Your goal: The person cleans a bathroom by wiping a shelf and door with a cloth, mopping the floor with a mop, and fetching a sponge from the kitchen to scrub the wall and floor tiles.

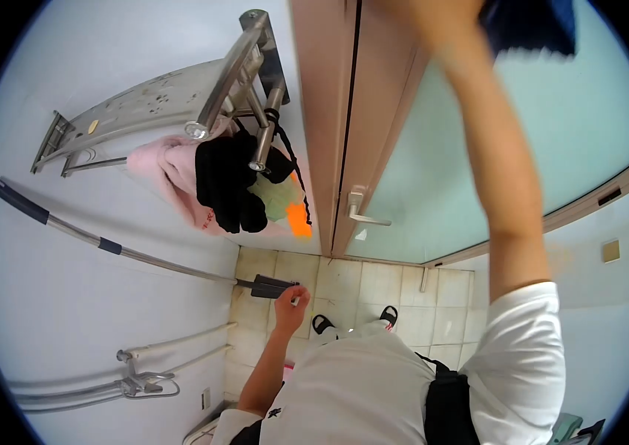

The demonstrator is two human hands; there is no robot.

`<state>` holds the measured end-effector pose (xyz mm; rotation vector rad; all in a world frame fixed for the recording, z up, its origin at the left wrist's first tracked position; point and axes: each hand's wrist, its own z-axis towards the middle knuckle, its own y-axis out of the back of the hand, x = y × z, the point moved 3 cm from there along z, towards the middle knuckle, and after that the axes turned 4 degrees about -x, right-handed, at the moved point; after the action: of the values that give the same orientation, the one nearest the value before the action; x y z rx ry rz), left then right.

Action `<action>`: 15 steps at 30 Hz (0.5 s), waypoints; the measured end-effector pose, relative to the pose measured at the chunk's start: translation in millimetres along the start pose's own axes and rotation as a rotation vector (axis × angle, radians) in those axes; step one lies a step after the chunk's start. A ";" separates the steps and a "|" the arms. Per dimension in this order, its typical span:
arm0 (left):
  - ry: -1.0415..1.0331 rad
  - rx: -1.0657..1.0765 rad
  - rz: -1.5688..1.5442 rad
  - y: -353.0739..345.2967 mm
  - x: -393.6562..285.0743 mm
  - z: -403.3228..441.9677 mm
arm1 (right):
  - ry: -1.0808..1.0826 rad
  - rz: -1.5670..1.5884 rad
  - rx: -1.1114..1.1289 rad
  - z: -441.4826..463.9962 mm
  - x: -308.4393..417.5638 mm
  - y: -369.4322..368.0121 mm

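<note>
My right arm reaches up across the frosted glass door (440, 170). The blurred right hand (433, 16) is cut off by the top edge, so its fingers do not show. Right beside it is a dark blue cloth (529, 26) with a pale fringed edge, against the glass; whether the hand grips it I cannot tell. Low in front of my body, my left hand (292, 308) has its fingers curled in, with nothing visible in them. Behind that hand lies the dark flat head of a mop (271, 286) on the tiled floor.
A metal wall rack (158, 100) holds a pink towel (169, 174) and black cloth items (229, 178). The mop's pole (151, 256) leans along the left wall above a shower fitting (143, 382). A door handle (365, 211) juts from the brownish frame. My feet in black slippers (322, 323) stand on tiles.
</note>
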<state>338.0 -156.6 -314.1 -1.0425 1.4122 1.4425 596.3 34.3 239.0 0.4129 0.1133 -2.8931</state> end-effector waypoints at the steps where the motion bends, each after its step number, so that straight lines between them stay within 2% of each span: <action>1: 0.009 -0.011 -0.010 3.3 6.8 -2.2 | -0.026 -0.041 0.147 -53.7 11.9 4.3; 2: 0.016 -0.013 -0.019 8.2 7.7 -4.5 | -0.046 -0.086 0.294 -108.2 23.9 8.7; 3: 0.026 -0.013 -0.028 15.0 6.5 -9.4 | -0.167 0.077 0.488 -171.9 37.7 11.4; 5: 0.064 -0.030 -0.010 24.6 9.2 -19.4 | -0.247 0.106 1.061 -275.3 69.2 24.7; 7: 0.097 -0.060 0.043 30.7 13.8 -21.1 | -0.097 0.346 0.947 -350.6 77.3 40.8; 8: 0.103 -0.040 0.051 30.6 12.6 -16.7 | 0.131 0.420 0.728 -349.0 72.7 51.2; 10: 0.128 0.000 0.075 32.3 11.2 -16.6 | 0.160 0.481 0.792 -335.7 55.8 53.3; 11: 0.106 -0.013 -0.013 29.3 11.1 -15.3 | 0.176 0.516 0.820 -326.1 48.2 49.4; 12: 0.084 -0.008 -0.028 26.4 9.0 -9.4 | -0.169 0.719 0.826 -255.8 34.7 56.3; 13: 0.073 -0.004 -0.041 24.6 7.8 -7.3 | -0.239 0.658 0.798 -210.7 17.5 53.3; 15: 0.092 0.002 -0.064 24.2 8.9 -10.4 | -0.139 0.315 0.657 -114.2 -25.0 39.2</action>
<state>312.3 -167.1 -315.5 -1.1551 1.4315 1.3624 659.1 13.3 134.9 0.2908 -0.8591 -2.5629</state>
